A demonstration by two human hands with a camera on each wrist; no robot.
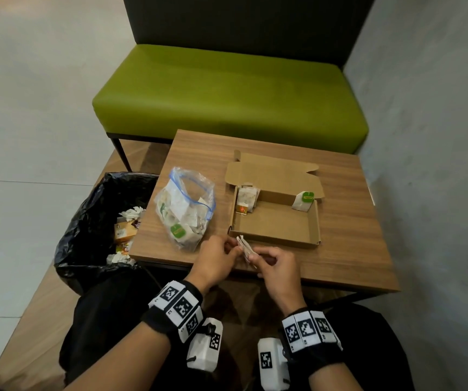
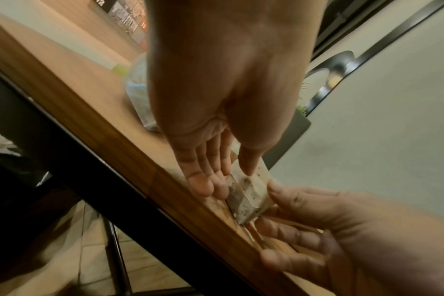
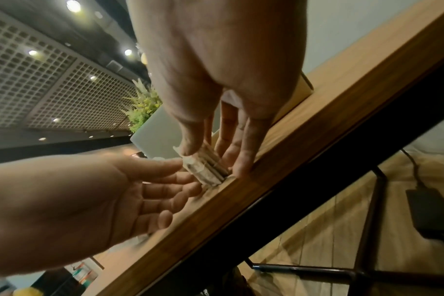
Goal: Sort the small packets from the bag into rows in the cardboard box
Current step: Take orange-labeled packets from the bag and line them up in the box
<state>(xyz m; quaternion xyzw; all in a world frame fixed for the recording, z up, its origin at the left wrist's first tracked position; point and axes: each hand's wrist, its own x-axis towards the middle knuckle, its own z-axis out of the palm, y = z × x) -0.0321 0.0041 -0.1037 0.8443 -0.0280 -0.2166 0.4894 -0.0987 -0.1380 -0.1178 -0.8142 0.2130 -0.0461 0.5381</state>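
Both hands meet at the near edge of the worktop [image 1: 340, 221], just in front of the box [image 1: 276, 224]. The right hand [image 1: 276, 268] pinches a small stack of packets [image 1: 244, 246] between thumb and fingers, edge down on the wood. The left hand [image 1: 215, 258] has its thumb on the stack's face and its fingers behind it, so it grasps the same stack from the other side.

The step looks like squaring the stack before it goes in. To do it well, I'd tap the edges flush on the wood, keep the pinch light so the soft paper doesn't crumple, then stand the lot upright against a wall of the box so a row forms.

The box sits open, lid flap back, with a few packets at its far left corner and 1 green-tagged one leaning at the far right. The bag [image 1: 186, 210], a clear zip one, lies just left of the box with more packets inside.

The worktop is wood-grain, small and low. Behind it stands a green bench [image 1: 227, 94], beside it a bin [image 1: 97, 221] lined in black with wrappers in it. Walls are plain grey.
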